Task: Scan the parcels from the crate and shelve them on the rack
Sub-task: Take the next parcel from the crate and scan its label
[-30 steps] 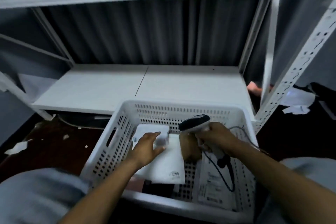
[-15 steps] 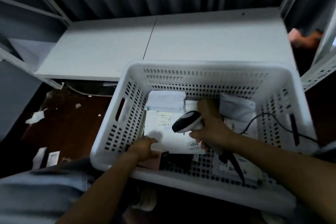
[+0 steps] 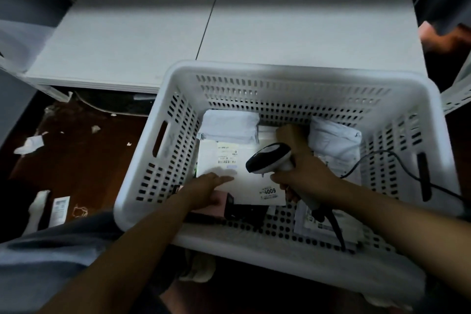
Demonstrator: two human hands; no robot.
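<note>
With left hand (image 3: 209, 190), pressing straight fingers flat on white parcel (image 3: 254, 186); with right hand (image 3: 305, 173), gripping corded scanner (image 3: 267, 158), head tipped down just above it (stickered 4009). Lying in white crate (image 3: 254, 70) among other packets (image 3: 230, 125), in front of rack shelf (image 3: 140, 33).

My right hand (image 3: 303, 168) wraps the handle of the scanner (image 3: 267, 158), so I see only its head. On the flat white parcel (image 3: 244, 186) the barcode label's print is too fine to read; only "4009" on the lower sticker comes through. My left hand (image 3: 206, 188) and that parcel cover most of a pink parcel (image 3: 216, 208). The cable (image 3: 397, 160) runs off the right edge. There, an orange shape (image 3: 443, 38) is blurred and cut off; I cannot tell what it is.
</note>
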